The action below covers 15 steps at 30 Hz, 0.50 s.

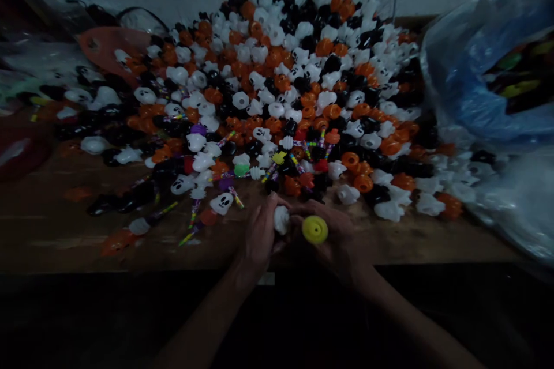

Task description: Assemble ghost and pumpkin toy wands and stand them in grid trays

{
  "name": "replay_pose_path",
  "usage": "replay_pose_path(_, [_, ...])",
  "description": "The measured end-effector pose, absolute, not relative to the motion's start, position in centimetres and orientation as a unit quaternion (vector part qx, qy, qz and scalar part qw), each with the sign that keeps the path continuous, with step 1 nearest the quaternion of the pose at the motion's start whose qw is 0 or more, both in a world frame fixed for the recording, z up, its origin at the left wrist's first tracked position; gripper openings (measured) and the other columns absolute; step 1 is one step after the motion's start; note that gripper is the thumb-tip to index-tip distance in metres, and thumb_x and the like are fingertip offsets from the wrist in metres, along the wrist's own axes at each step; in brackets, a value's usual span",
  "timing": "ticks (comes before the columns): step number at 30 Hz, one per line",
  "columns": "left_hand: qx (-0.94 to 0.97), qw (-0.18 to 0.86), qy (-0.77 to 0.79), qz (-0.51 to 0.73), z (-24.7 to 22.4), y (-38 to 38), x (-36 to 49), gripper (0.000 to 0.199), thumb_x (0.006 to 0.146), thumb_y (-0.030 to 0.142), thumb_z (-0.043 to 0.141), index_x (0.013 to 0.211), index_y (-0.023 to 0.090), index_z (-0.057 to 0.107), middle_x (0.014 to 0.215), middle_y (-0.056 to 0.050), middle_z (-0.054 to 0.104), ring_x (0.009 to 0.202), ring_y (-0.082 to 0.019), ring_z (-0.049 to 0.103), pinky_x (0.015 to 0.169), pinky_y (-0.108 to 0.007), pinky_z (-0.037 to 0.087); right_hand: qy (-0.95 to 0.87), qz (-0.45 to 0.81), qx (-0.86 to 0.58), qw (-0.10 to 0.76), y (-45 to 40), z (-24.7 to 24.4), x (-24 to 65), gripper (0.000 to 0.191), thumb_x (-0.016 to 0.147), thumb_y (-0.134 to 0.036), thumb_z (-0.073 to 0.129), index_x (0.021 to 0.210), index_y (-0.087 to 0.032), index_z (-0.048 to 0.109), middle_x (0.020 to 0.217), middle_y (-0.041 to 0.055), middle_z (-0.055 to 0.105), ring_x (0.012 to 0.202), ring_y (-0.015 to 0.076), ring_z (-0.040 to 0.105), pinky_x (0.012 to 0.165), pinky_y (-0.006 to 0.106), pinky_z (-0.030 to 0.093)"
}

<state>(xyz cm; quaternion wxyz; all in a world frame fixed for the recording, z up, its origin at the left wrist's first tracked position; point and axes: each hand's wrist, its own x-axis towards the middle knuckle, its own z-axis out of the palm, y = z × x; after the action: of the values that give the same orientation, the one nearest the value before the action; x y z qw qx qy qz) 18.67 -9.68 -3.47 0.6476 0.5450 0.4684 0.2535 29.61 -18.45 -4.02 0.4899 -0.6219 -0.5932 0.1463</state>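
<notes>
Close to the table's front edge, my two hands almost meet. My left hand (258, 229) is closed around a small white plastic piece (281, 219); its far side is hidden by the fingers. In my right hand (335, 233), curled fingers hold a yellow round-ended thing (315, 230) with a small dark dot in its middle; the rest of it is out of sight. Just beyond the hands lie a white ghost head (222, 203), several candy-filled tubes with coloured tops, and an orange piece (292, 185).
A big heap of white, orange and black plastic figures (277, 57) rises against the wall. On the right stands a clear bag with a blue lining (480, 92). An orange-red scoop-like container (108, 46) lies at the back left of the wooden table (433, 242).
</notes>
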Motion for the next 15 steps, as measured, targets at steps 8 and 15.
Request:
replay_pose_path(8, [0.524,0.750,0.373,0.154,-3.3,-10.1,19.9,0.043,0.087,0.054,0.039,0.099,0.019,0.061,0.068,-0.001,0.059,0.041,-0.008,0.043,0.034,-0.018,0.028,-0.512,0.187,-0.660,0.518,-20.4,-3.9,31.0,0.020,0.085,-0.021,0.056,0.104,-0.019,0.061,0.097,0.0043,0.067,0.084,0.0155,0.061,0.074,0.027,0.047])
replay_pose_path(15, [0.591,0.755,0.266,0.101,-2.1,-10.9,21.0,0.034,0.085,0.048,0.047,0.109,0.025,0.055,0.082,-0.004,0.067,0.049,-0.013,0.056,0.044,-0.024,0.044,-0.404,0.118,-0.737,0.529,-22.7,-3.6,33.1,0.016,0.085,-0.030,0.056,0.097,-0.019,0.060,0.085,0.0028,0.066,0.073,0.0152,0.061,0.068,0.027,0.048])
